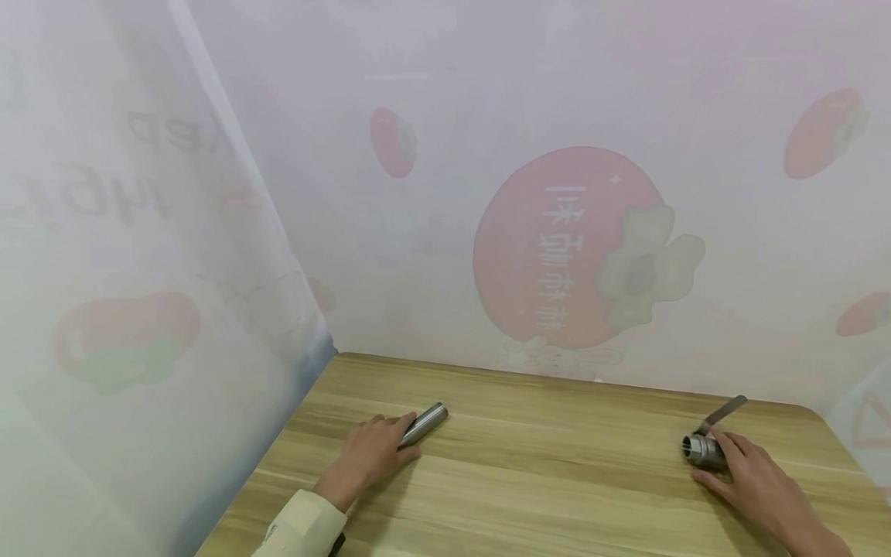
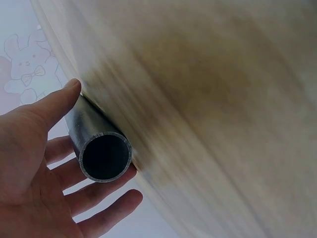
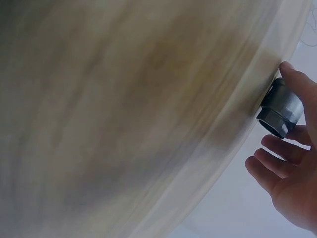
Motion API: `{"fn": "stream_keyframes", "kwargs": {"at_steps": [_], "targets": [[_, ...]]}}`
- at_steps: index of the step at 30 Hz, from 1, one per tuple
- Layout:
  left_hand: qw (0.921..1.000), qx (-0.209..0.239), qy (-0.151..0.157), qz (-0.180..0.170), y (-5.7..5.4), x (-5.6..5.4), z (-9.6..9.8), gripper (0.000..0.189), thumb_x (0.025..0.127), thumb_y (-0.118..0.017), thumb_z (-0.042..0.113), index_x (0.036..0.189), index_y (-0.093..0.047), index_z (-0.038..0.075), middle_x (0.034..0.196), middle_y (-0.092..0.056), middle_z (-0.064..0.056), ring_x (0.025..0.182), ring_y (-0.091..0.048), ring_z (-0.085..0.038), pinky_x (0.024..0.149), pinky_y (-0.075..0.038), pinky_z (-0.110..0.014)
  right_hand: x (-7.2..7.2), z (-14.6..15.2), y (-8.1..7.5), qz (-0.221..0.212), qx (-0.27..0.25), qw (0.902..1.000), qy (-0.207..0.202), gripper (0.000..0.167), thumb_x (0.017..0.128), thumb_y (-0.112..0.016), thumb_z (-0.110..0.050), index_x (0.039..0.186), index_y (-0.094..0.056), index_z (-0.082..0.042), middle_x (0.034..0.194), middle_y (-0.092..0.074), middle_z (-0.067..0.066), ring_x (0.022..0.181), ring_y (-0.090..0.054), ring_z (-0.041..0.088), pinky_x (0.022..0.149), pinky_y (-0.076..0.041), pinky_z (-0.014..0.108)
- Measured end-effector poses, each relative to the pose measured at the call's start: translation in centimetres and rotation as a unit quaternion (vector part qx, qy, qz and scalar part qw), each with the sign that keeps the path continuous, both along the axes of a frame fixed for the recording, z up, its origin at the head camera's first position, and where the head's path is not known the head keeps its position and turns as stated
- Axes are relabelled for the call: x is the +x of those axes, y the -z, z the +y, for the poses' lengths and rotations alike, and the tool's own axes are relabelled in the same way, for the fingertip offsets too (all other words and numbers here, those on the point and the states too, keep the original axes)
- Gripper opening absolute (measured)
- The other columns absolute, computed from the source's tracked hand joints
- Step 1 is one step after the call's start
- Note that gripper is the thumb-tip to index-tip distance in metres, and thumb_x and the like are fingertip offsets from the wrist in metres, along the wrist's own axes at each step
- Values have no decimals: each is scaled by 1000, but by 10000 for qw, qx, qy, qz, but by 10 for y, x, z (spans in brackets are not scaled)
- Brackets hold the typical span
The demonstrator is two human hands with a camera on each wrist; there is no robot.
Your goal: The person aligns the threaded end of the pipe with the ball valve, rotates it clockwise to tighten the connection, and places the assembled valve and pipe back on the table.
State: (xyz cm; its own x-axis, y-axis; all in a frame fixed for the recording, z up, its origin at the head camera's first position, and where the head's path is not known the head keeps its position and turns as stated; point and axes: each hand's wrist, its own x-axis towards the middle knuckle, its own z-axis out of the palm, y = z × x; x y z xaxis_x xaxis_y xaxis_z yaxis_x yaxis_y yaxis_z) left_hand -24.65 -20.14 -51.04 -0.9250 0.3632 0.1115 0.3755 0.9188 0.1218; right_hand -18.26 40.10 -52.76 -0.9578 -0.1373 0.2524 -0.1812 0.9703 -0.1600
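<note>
On the left of the wooden table (image 1: 543, 456), my left hand (image 1: 372, 452) grips a short metal pipe (image 1: 428, 423) that lies aslant, its far end sticking out past the fingers. The left wrist view shows the hollow open end of this pipe (image 2: 89, 120), with the thumb on one side and fingers around the other. Over at the right, my right hand (image 1: 762, 483) holds a metal ball valve (image 1: 708, 452) between thumb and fingers. Its lever handle (image 1: 724, 413) points up and away, while its threaded opening faces left. In the right wrist view the valve body (image 3: 283, 103) is partly covered by the hand.
A pale printed curtain (image 1: 418, 255) with a large red persimmon picture (image 1: 529, 255) stands directly behind the table's far edge. Another printed sheet (image 1: 139, 255) closes off the left side. Wide wooden tabletop separates the two hands.
</note>
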Motion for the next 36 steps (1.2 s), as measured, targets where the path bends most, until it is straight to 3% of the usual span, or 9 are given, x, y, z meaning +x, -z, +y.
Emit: {"fn": "stream_keyframes", "kwargs": {"at_steps": [14, 28, 36], "targets": [[9998, -53, -2, 185, 0, -1, 4, 58, 96, -83, 45, 140, -69, 10, 118, -80, -11, 96, -72, -28, 75, -60, -47, -2, 0, -3, -92, -45, 9999, 31, 81, 92, -89, -36, 145, -54, 15, 127, -63, 41, 112, -64, 62, 85, -57, 72], [9981, -181, -92, 577, 5, -2, 8, 43, 90, -89, 44, 112, -75, 10, 94, -77, -3, 76, -64, -17, 61, -54, -37, -4, 2, -1, -162, -171, 9997, 10, 74, 94, -88, -32, 143, -55, 12, 124, -66, 39, 109, -67, 59, 85, -57, 70], [9983, -54, -242, 534, 6, -2, 10, 43, 88, -92, 41, 113, -76, 9, 94, -72, -1, 78, -62, -15, 61, -53, -33, -7, 3, 0, -336, -168, 9993, 82, 72, 96, -86, -34, 139, -56, 15, 121, -66, 39, 106, -67, 58, 83, -58, 68]]}}
